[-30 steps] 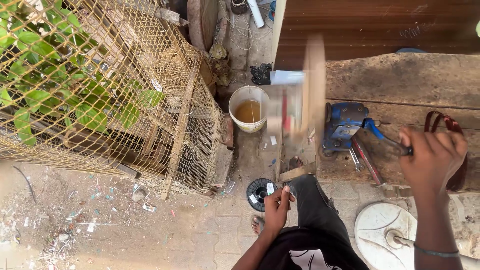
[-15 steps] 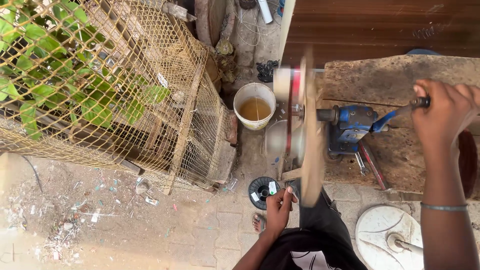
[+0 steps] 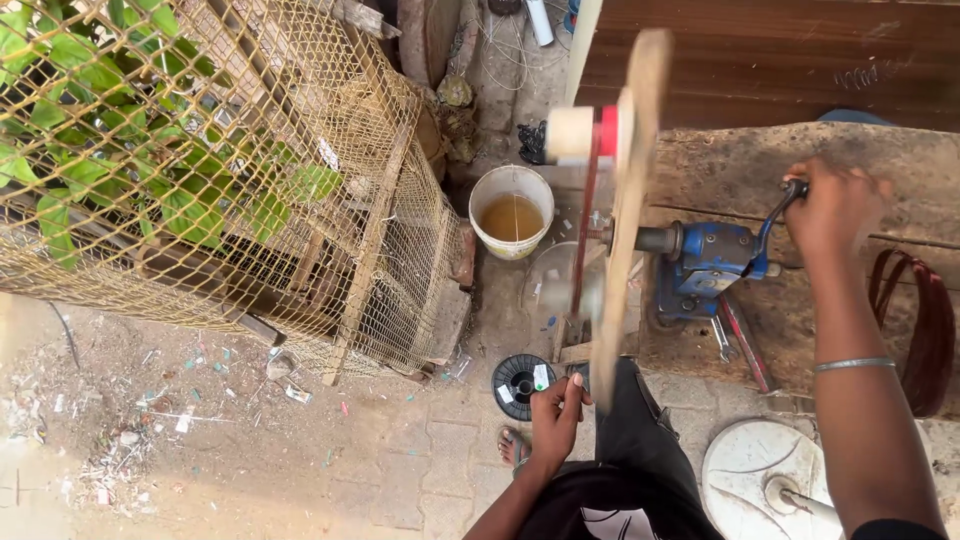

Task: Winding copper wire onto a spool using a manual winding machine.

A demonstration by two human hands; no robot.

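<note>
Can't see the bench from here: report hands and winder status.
Right hand gripping crank handle of blue hand winder. Left hand pinched low beside wooden board. Black spool on ground nearby.

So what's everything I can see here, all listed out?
wire cage: one, yellowish, left, green leaves inside
bucket: one, white, brownish liquid, on the ground by the cage
hand-crank machine: one, blue, on the worn bench
wooden blade: one, pale, upright on the machine's shaft
spool: one, black, on the paving
coil: one, dark red, right edge
round disc: one, white, bottom right
left hand: low, beside the blade's bottom end
right hand: gripping the crank handle
</note>
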